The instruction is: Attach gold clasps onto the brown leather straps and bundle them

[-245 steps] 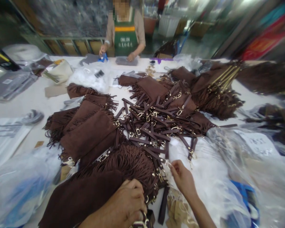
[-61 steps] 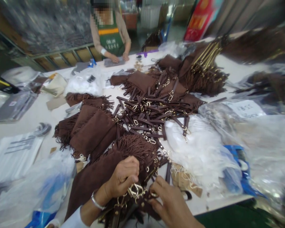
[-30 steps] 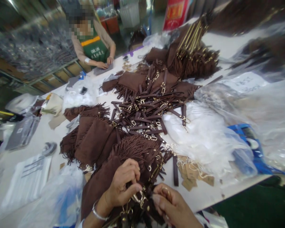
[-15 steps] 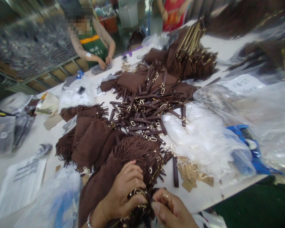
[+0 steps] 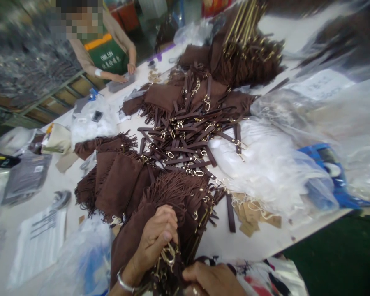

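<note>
My left hand [image 5: 158,232], a bracelet at its wrist, is closed around a bunch of gold clasps [image 5: 169,253] at the edge of a brown fringed suede bag [image 5: 129,234]. Low in the view, my right hand [image 5: 214,279] has its fingers curled against a dark brown strap [image 5: 179,269] just right of those clasps. Its fingertips are partly hidden. Beyond my hands lies a heap of brown wrist straps [image 5: 185,144] with gold clips. Another stack of fringed bags [image 5: 120,176] is to its left.
Clear plastic bags [image 5: 70,250] lie at front left, near a printed white package [image 5: 38,238]. White pouches [image 5: 259,164], cardboard tags [image 5: 249,211] and a blue packet [image 5: 329,168] lie right. Across the table [image 5: 302,242], a co-worker in a green apron [image 5: 106,53] presses a grey packet [image 5: 121,83].
My left hand has moved slightly up and left, its fingers closing tighter on the clasps. My right hand has dropped lower. The co-worker's hands have spread apart over the packet.
</note>
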`<state>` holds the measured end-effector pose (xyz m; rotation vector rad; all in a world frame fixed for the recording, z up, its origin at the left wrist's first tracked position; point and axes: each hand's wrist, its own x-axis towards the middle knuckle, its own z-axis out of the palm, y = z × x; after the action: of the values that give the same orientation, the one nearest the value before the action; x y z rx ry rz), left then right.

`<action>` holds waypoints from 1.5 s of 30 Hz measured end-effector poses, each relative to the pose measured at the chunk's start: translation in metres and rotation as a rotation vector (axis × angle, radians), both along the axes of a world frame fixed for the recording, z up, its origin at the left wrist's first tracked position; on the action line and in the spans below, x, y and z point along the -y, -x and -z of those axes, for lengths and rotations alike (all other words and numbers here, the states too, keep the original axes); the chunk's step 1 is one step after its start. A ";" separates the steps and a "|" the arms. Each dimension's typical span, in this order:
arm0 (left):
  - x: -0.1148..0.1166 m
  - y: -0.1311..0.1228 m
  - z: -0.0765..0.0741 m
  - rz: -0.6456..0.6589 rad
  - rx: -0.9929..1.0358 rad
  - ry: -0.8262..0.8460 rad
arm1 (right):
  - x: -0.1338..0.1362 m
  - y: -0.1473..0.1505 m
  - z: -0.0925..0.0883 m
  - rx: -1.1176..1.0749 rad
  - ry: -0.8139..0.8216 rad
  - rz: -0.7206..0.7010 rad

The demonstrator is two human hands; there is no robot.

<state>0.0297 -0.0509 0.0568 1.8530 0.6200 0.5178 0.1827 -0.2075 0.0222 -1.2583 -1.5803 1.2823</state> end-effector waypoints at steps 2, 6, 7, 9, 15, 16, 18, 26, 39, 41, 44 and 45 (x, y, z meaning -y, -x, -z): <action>-0.001 0.000 -0.001 0.024 -0.018 -0.017 | -0.005 -0.014 -0.009 -0.108 0.187 -0.025; 0.000 -0.003 -0.005 0.093 -0.103 -0.067 | -0.014 -0.039 -0.022 -0.579 0.658 0.044; 0.000 -0.004 -0.006 0.109 -0.120 -0.075 | -0.016 -0.042 -0.023 -0.702 0.731 0.082; 0.001 -0.007 -0.009 0.120 -0.127 -0.077 | -0.018 -0.045 -0.020 -0.883 0.825 0.147; 0.001 -0.005 -0.011 0.081 -0.124 -0.034 | -0.021 -0.046 -0.001 -1.046 0.894 0.271; 0.001 -0.005 -0.010 0.074 -0.119 -0.033 | -0.021 -0.046 0.003 -1.063 0.876 0.283; 0.003 -0.005 -0.008 0.059 -0.100 -0.039 | -0.019 -0.047 0.010 -1.091 0.848 0.307; 0.007 -0.001 -0.005 0.047 -0.058 -0.075 | -0.015 -0.054 0.016 -1.033 0.858 0.367; -0.004 0.010 -0.012 0.032 -0.067 -0.319 | -0.010 -0.056 0.001 -0.701 0.736 0.243; -0.027 0.026 -0.027 0.042 -0.031 -0.341 | -0.014 -0.044 -0.009 -0.524 0.564 0.111; -0.057 0.047 -0.045 0.075 0.011 -0.342 | -0.018 -0.026 -0.018 -0.256 0.354 -0.017; -0.059 0.047 -0.047 0.081 0.013 -0.337 | -0.018 -0.024 -0.018 -0.213 0.333 -0.037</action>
<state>-0.0177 0.0078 0.1039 2.1800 0.4666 0.6087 0.2068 -0.1893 0.0407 -1.2437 -1.2802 1.6952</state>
